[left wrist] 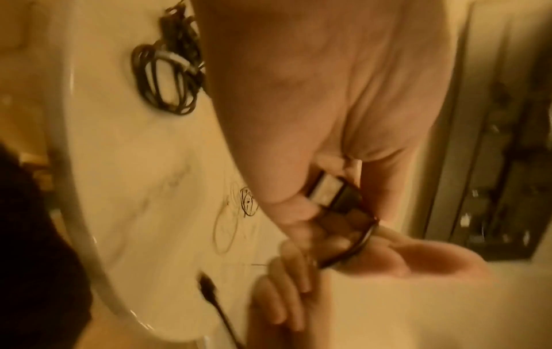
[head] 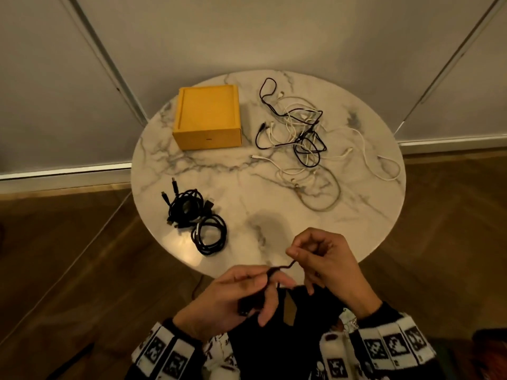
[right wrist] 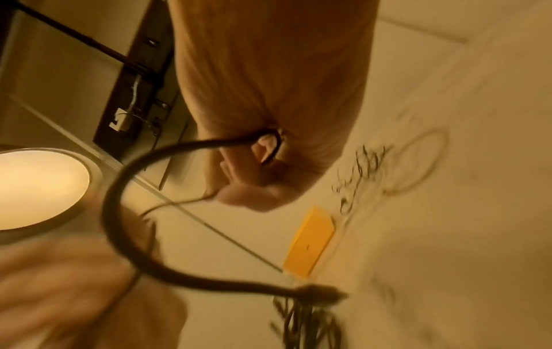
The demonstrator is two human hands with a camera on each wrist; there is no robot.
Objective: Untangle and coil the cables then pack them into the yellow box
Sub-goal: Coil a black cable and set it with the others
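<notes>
Round white marble-patterned table: closed yellow square box, tangled black and white cables, coiled black cables. I see left hand and right hand both pinching one thin black cable.

**Cables and yellow box on a round worktop**

A closed yellow box sits at the back left. Right of it sprawls a tangle of black and white cables. Coiled black cables lie front left. One black cable is held between both hands.

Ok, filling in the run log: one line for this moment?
left hand: holds black cable | right hand: pinches it | yellow box: shut
</notes>
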